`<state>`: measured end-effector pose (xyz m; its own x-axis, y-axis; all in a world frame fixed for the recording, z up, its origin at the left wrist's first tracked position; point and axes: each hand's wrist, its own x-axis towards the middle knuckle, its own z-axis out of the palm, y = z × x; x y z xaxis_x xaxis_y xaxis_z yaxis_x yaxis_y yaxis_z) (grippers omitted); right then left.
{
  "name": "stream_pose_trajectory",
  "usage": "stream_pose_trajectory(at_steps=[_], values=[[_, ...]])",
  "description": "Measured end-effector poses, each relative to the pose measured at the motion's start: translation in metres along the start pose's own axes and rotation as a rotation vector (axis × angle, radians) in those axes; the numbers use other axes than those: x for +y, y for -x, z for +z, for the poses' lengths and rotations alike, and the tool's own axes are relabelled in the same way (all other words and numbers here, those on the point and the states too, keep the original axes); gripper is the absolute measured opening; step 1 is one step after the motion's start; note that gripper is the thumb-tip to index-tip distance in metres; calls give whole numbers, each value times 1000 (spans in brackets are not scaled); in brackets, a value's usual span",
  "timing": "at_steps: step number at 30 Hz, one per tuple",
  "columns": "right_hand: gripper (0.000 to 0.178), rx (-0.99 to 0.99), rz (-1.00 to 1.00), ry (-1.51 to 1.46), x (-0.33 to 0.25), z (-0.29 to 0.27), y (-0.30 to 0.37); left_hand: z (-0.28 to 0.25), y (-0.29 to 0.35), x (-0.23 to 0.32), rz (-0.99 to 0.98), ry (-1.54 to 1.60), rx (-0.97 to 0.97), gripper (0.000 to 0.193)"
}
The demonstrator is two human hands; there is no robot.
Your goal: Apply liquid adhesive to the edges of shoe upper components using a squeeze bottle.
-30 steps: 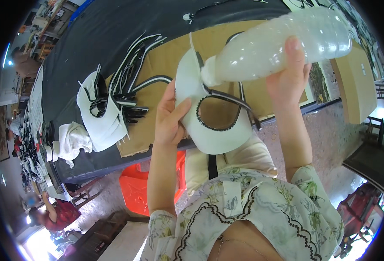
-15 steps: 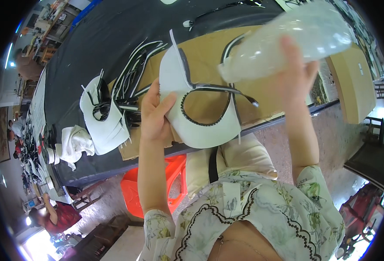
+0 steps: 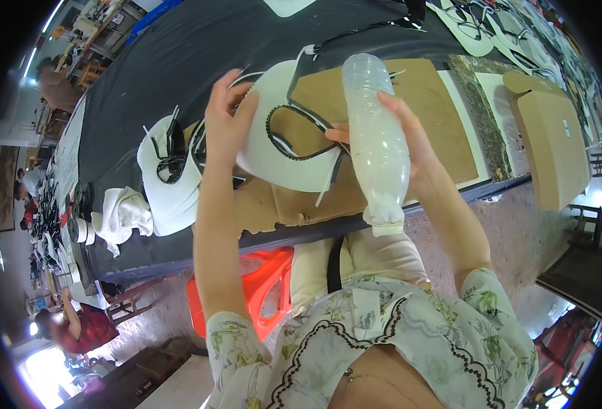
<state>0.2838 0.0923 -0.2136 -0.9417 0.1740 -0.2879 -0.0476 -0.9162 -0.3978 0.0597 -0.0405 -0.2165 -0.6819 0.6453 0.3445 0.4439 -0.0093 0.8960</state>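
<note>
A white curved piece [image 3: 290,170] with a black-edged oval opening lies over the brown cardboard. My left hand [image 3: 227,119] is at its left edge, fingers spread apart, thumb by the white surface. In my right hand [image 3: 410,140] is a clear plastic bottle [image 3: 376,129] with whitish contents, its narrow tied-looking end toward me. Fingers of that hand reach out behind the bottle to the black strip [image 3: 307,112] along the opening; whether they pinch it is hidden. Another white piece [image 3: 171,198] with black edging rests to the left.
Brown cardboard [image 3: 437,116] covers part of the black-covered table [image 3: 178,75]. A crumpled white cloth [image 3: 124,211] lies at the left, a cardboard box [image 3: 546,143] stands at the right. Below the table edge is a red plastic stool [image 3: 246,293]. A person in red [image 3: 86,334] is at the lower left.
The bottle has come down and left from the upper right, turning more upright. My left hand has shifted up along the white piece and loosened its grip. The white piece has moved slightly left and up.
</note>
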Motion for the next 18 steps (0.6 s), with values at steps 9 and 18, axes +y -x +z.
stream_pose_trajectory(at_steps=[9,18], values=[[57,-1,34,-7,13,1,-12,44,71,22,-554,452,-123,18],[56,205,-665,233,-48,-2,-10,52,71,34,-493,571,-69,14]])
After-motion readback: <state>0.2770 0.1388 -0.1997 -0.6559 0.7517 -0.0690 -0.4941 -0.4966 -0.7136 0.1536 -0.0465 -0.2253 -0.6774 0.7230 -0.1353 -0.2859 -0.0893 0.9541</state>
